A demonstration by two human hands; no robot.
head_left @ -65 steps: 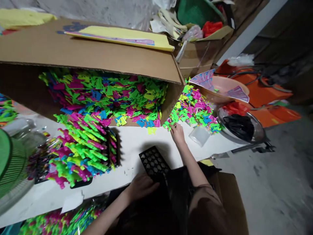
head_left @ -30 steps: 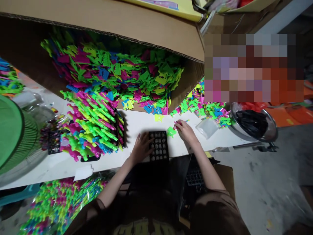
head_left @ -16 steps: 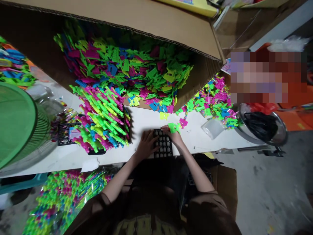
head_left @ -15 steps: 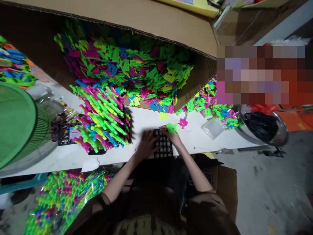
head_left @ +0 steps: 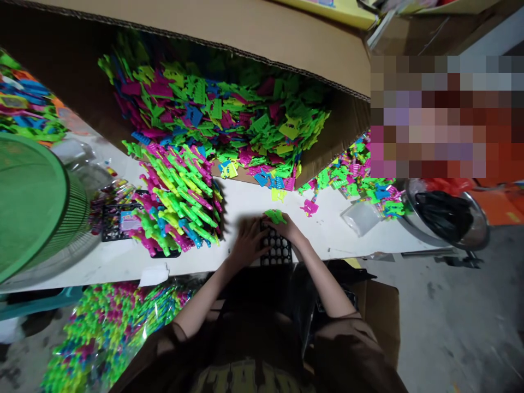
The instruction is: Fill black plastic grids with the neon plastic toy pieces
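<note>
A black tray with rows of round holes lies on the white tabletop in front of me. My left hand rests along its left side, fingers stretched out and thumb reaching over the holes. At the tray's far end, my right hand is closed on a flat, bright green plastic piece; its fingertips are partly hidden beneath the piece. Left of my hands stands a dense block of upright pink, green, yellow and blue plastic figures, with a black base edge showing below.
A large cardboard box lies open towards me, full of flat coloured pieces. A green basket stands at left, a metal bowl with a black bag at right. Bagged figures sit below the table's front edge. Someone is blurred out at upper right.
My right hand has turned and brought the green piece left, over the tray's far end. My left hand stays at the tray's side. The whole view has shifted slightly.
</note>
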